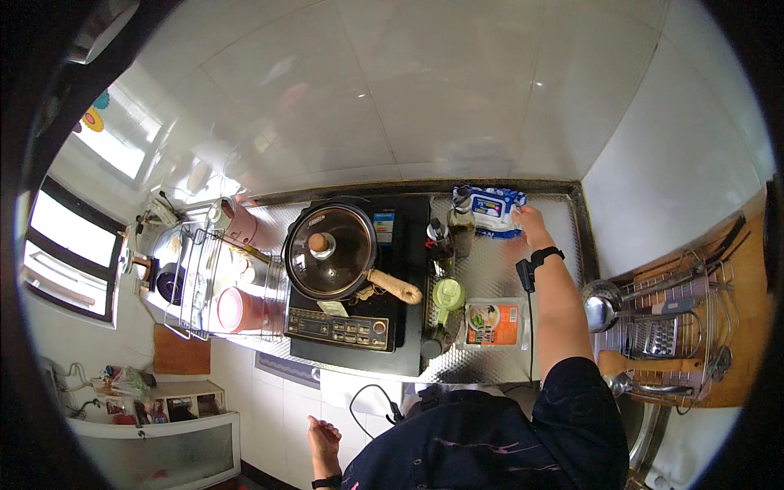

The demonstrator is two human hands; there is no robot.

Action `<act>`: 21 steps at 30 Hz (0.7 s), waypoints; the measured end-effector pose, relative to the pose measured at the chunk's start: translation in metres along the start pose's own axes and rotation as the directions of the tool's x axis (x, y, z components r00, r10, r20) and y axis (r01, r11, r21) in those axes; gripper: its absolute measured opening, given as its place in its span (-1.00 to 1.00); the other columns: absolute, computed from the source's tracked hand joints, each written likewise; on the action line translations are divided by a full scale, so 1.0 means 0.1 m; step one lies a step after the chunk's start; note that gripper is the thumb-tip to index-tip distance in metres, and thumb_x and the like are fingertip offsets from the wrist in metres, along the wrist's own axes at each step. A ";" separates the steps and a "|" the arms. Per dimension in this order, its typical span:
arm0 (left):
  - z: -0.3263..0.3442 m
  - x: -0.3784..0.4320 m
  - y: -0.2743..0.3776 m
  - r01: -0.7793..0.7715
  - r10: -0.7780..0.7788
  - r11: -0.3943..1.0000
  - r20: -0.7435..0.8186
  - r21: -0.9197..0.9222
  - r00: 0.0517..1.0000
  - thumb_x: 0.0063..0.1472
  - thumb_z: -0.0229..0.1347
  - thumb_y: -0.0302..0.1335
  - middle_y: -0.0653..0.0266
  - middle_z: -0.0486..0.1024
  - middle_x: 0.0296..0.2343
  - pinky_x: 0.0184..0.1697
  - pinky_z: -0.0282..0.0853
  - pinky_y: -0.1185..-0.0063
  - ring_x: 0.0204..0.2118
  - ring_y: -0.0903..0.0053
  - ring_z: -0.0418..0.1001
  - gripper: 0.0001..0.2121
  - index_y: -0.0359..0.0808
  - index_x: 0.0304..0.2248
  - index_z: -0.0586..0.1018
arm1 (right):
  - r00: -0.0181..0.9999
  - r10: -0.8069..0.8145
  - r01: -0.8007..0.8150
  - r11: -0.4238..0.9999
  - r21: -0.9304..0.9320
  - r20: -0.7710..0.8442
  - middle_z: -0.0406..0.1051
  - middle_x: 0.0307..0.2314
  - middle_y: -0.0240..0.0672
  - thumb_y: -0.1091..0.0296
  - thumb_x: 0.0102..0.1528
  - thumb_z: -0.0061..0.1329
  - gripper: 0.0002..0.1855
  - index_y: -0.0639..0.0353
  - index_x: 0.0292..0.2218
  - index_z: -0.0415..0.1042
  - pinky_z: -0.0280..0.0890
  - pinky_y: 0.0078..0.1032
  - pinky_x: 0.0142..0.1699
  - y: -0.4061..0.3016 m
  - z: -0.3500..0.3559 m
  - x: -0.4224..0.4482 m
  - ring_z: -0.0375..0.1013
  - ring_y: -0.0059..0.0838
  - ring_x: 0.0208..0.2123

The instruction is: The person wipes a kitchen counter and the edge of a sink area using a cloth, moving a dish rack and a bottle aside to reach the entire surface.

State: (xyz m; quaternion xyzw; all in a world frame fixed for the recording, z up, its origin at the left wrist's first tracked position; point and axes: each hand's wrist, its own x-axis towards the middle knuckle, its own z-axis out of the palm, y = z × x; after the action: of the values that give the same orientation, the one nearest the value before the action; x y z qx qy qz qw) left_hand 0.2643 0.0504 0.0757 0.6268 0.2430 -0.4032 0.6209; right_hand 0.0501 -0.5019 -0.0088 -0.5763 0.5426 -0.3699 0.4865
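Note:
My right hand is at the right end of a blue and white wipes packet, its fingers closed on the packet's edge or on something white there. My left hand hangs low in front of the counter, fingers loosely curled, with nothing seen in it. Left of the packet stand a glass bottle and a dark bottle with a pump or spout. A pan with a glass lid sits on a black induction cooker, its wrapped handle pointing right.
Near the counter's front are a green-lidded container, a dark-capped bottle and an orange food packet. Wire rack with utensils at right; wire basket and red-lidded container at left. A cable hangs from my right wrist.

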 end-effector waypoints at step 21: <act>-0.91 0.87 0.22 -0.192 0.125 0.910 -0.199 -0.367 0.972 -0.20 -0.25 0.06 0.48 0.04 -0.88 -0.83 -0.11 0.76 -0.85 0.72 -0.04 -0.56 -0.18 -0.80 0.15 | 0.745 0.618 -0.508 0.770 0.386 -0.253 0.23 -0.68 -0.33 0.44 -0.28 -0.09 -0.85 0.22 -0.56 0.24 0.12 -0.57 -0.69 -0.35 0.31 -1.26 0.21 -0.49 -0.69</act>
State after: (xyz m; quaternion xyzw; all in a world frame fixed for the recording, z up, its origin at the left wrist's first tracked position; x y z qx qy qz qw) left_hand 0.3495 0.1199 0.0096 0.5432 0.3177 -0.2407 0.7390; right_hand 0.0715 -0.3744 0.0296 -0.2254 0.7121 -0.3800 0.5457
